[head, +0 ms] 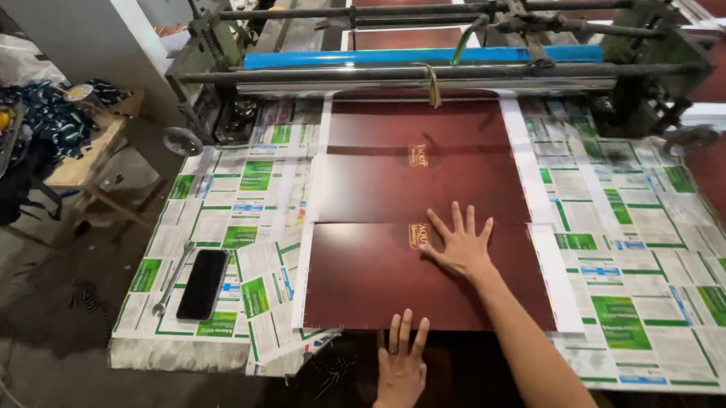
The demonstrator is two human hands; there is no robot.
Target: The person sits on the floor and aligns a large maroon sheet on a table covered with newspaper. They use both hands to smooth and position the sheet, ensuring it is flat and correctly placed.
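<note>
A glossy dark maroon printed sheet [360, 276] with a small gold emblem lies flat on the newspaper-covered table [650, 262], overlapping more maroon sheets [413, 141] that run back to the machine. My right hand [456, 243] is spread flat on the front sheet, fingers apart, beside the gold emblem. Near the sheet's front edge, my left hand [400, 364] rests with fingers straight and tips touching that edge. Neither hand grips anything.
A roller machine with a blue bar [416, 56] and dark rods spans the back of the table. A black phone [202, 284] and a metal wrench [172, 279] lie at the table's left. A cluttered wooden stool [91, 150] stands further left.
</note>
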